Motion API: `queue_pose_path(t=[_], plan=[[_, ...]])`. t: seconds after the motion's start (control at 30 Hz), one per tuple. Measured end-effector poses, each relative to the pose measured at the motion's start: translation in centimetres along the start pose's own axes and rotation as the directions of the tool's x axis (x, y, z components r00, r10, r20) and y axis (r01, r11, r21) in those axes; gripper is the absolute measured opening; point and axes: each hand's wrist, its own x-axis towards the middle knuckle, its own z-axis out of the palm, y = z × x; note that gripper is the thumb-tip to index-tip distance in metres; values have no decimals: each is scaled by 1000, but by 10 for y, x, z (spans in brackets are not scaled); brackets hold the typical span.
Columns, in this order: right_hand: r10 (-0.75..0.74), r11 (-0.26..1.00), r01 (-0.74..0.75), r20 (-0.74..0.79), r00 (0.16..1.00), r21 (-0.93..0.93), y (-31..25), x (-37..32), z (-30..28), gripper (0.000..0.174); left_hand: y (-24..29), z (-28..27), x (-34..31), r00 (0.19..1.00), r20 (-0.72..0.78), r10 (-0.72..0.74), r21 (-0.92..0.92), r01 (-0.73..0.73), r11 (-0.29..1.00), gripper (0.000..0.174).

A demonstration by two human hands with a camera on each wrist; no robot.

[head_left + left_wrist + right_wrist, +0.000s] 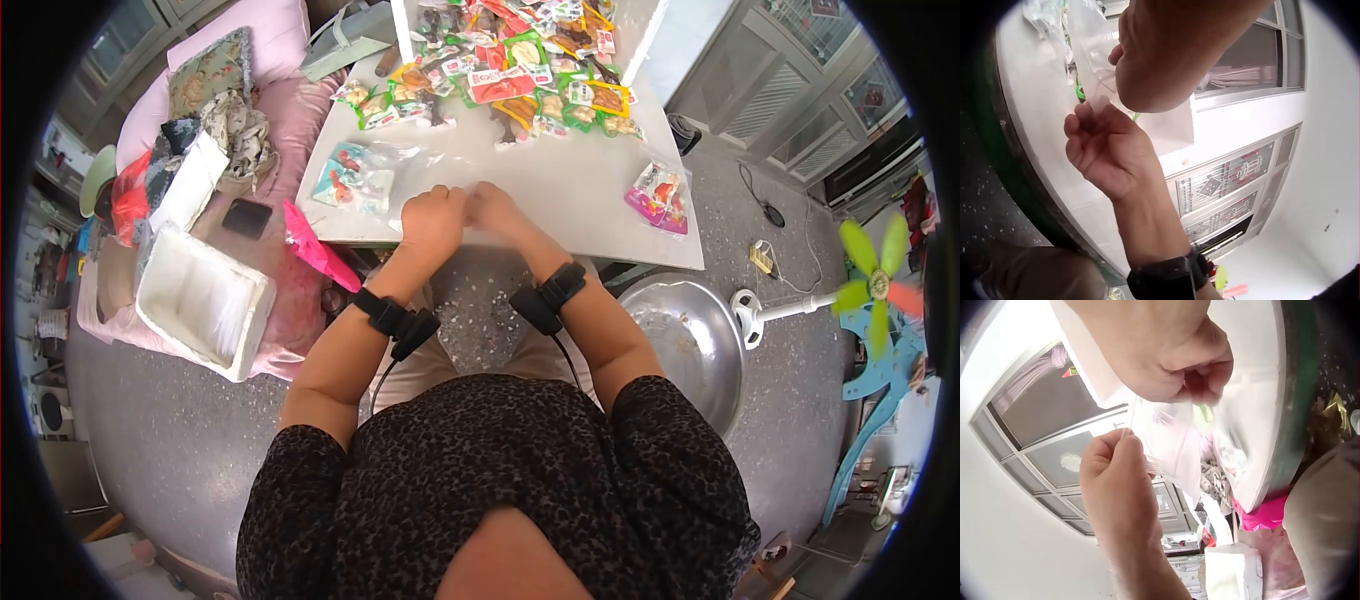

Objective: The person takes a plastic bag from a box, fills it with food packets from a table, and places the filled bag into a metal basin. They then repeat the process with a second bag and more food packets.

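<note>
Both hands are close together over the table's front edge. My left hand (433, 215) pinches the edge of a clear plastic bag (1169, 437) between thumb and fingers, as the right wrist view shows. My right hand (500, 213) has curled fingers and grips another part of the same bag, close to the left hand. Between the hands the thin film is stretched and wrinkled. In the head view the bag is hard to make out against the white table (560, 195). A printed clear packet (355, 180) lies just left of the left hand.
Many small colourful snack packets (500, 85) are heaped at the table's back. A pink packet (658, 198) lies at the right. Left is a pink-covered seat with a white foam box (200, 300); a metal basin (690, 340) stands at lower right, near a fan (880, 285).
</note>
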Motion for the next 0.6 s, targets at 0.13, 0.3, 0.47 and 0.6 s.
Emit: queue_pose_path(t=[0.13,0.3,0.47,0.6], plan=[[-182,974,162,-120,976,-159,39,40,-51,22,-5,54,9,974,149,-172,-110,189,976,8],[-431,697,69,-340,836,-714,53,82,-122,25,-2,90,2,978,126,-169,-216,193,957,8],[-611,378,-101,-331,719,-920,63,125,-147,29,-5,96,-2,995,-24,-100,-289,89,953,7],[-569,321,-119,-291,769,-940,61,142,-153,22,-5,96,-3,993,-68,-100,-321,73,944,8]])
